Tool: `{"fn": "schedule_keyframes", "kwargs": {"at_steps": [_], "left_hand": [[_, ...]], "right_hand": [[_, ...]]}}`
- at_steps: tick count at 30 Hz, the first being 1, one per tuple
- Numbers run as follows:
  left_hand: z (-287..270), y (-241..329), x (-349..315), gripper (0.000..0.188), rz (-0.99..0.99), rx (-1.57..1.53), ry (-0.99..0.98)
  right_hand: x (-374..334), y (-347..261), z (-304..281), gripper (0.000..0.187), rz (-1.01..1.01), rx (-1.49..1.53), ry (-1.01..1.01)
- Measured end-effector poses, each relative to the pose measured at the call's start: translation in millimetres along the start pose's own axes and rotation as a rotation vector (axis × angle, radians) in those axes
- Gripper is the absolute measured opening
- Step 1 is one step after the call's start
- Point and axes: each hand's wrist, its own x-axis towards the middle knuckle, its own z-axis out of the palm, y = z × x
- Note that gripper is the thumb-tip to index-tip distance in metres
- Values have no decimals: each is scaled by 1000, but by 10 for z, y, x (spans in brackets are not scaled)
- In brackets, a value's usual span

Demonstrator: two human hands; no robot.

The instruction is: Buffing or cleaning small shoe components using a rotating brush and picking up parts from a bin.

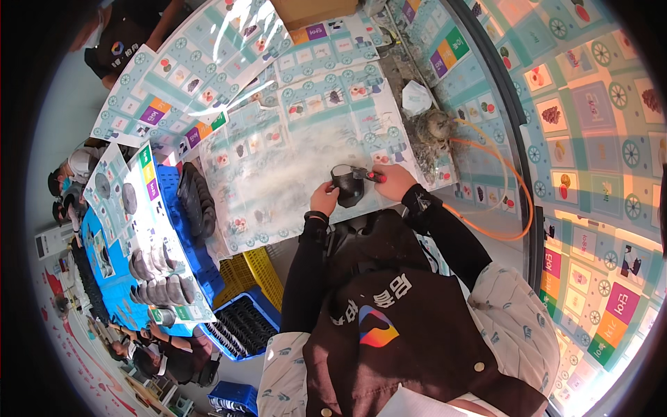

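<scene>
A black, rounded, cup-like piece is held just above the near edge of the work table. My left hand grips its left side, thumb and fingers closed on the rim. My right hand is wrapped around a short hand tool with a red-and-black handle. The tool's dark end reaches over the upper rim of the black piece; its exact kind is too small to make out. Pale dust lies over the patterned sheet beneath and beyond my hands.
An orange hose loops at the right, near a dusty ledge with a crumpled white item. To the left, a blue crate has dark pieces beside it. Yellow and blue crates stand lower. Several people work farther left.
</scene>
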Motion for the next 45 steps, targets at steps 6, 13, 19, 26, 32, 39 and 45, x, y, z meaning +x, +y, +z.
{"fn": "schedule_keyframes", "kwargs": {"at_steps": [6, 13, 19, 26, 32, 39, 45], "left_hand": [[-20, 78, -30, 50, -78, -54, -51], [-13, 267, -59, 49, -67, -90, -55], [24, 240, -23, 48, -25, -48, -24], [2, 34, 29, 43, -63, -33, 29], [4, -149, 58, 40, -14, 34, 60], [28, 72, -25, 41, 0, -116, 50], [-17, 161, -55, 39, 46, 149, 135]], "right_hand": [[-94, -89, -109, 25, -45, -71, -202], [-237, -12, -160, 21, 56, -129, -90], [-282, 56, -83, 19, 46, -89, 92], [-429, 115, 100, 23, -19, 24, -119], [-354, -48, 61, 26, -31, 9, -195], [-380, 28, 38, 26, 114, -102, -127], [-359, 61, 48, 27, 24, -21, -162]]}}
